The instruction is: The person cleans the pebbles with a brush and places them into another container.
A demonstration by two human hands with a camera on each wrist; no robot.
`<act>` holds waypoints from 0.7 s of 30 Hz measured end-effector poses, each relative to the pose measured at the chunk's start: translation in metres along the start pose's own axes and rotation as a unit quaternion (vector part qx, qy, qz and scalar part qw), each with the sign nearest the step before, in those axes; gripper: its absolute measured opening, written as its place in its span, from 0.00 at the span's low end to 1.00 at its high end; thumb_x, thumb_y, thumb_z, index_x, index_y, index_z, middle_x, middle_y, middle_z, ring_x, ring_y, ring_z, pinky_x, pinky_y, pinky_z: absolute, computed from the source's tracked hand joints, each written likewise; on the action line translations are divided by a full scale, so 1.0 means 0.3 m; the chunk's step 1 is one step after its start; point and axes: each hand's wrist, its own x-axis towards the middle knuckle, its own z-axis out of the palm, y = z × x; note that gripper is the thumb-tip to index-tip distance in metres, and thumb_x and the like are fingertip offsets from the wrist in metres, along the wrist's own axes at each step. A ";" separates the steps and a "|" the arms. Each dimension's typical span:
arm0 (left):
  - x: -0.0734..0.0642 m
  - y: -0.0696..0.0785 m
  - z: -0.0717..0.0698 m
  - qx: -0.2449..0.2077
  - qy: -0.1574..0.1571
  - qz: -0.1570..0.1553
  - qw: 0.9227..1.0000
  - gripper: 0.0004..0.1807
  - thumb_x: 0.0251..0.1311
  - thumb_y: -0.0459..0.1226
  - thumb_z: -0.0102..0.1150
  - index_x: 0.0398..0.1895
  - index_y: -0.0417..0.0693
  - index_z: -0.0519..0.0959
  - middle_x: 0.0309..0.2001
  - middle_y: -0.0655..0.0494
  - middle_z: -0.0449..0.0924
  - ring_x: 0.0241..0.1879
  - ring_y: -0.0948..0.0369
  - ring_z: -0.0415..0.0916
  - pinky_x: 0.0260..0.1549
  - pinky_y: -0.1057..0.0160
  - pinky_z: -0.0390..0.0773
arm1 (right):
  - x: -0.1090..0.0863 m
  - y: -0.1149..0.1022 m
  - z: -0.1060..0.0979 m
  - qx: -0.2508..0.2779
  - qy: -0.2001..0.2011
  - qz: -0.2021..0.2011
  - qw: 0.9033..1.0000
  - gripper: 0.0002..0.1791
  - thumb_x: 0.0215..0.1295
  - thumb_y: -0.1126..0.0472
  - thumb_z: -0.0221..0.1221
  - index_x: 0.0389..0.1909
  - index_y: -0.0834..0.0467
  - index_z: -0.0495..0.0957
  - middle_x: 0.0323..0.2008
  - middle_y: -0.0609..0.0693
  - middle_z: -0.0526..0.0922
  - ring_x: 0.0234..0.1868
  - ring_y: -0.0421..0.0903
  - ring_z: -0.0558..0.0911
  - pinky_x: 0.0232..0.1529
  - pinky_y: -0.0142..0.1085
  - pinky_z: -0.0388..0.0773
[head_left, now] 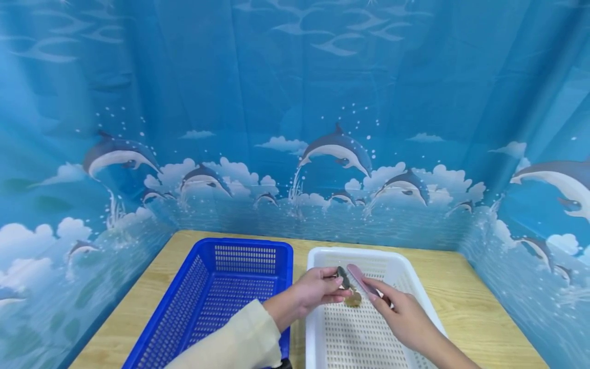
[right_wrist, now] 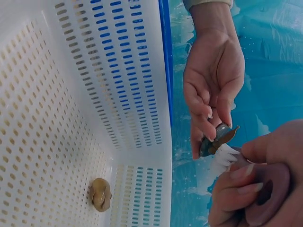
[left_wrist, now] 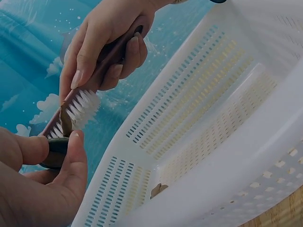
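Observation:
Over the white basket (head_left: 311, 328), my left hand (head_left: 318, 291) pinches a small dark shell-like piece (head_left: 342, 277) between thumb and fingers. A thin brown flap (right_wrist: 226, 136) sticks out from it. My right hand (head_left: 403, 315) grips the handle of a pink brush (head_left: 361, 280). In the left wrist view its white bristles (left_wrist: 83, 109) are turned toward the dark piece and meet the brown flap. A tan, rounded lump (right_wrist: 100, 195) lies on the basket's floor below the hands.
A blue perforated basket (head_left: 291, 256) stands to the left of the white one on the wooden table (head_left: 479, 312). A blue curtain (head_left: 276, 92) printed with dolphins hangs behind the table and along both sides.

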 end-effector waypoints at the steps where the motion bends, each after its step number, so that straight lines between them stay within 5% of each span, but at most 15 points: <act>1: 0.000 0.001 -0.002 0.000 0.003 0.000 1.000 0.25 0.70 0.27 0.47 0.68 0.30 0.62 0.47 0.40 0.82 0.40 0.57 0.84 0.42 0.64 0.83 | -0.001 -0.001 0.002 0.002 0.000 -0.006 1.000 0.22 0.73 0.53 0.54 0.64 0.53 0.73 0.18 0.43 0.70 0.16 0.36 0.65 0.17 0.30 0.66; 9: 0.002 -0.017 -0.001 0.002 -0.017 0.000 1.000 0.22 0.70 0.27 0.46 0.66 0.31 0.65 0.48 0.36 0.81 0.41 0.56 0.83 0.44 0.62 0.83 | -0.001 -0.022 0.011 0.011 -0.003 -0.030 0.999 0.22 0.73 0.53 0.52 0.65 0.54 0.72 0.17 0.42 0.69 0.16 0.35 0.65 0.17 0.30 0.67; 21: 0.000 -0.015 0.007 0.013 -0.031 -0.005 0.999 0.24 0.70 0.28 0.48 0.68 0.32 0.63 0.50 0.36 0.80 0.45 0.52 0.83 0.42 0.63 0.83 | 0.017 -0.012 0.002 -0.002 -0.005 0.016 1.000 0.22 0.74 0.51 0.51 0.65 0.52 0.72 0.17 0.43 0.69 0.15 0.37 0.64 0.17 0.31 0.66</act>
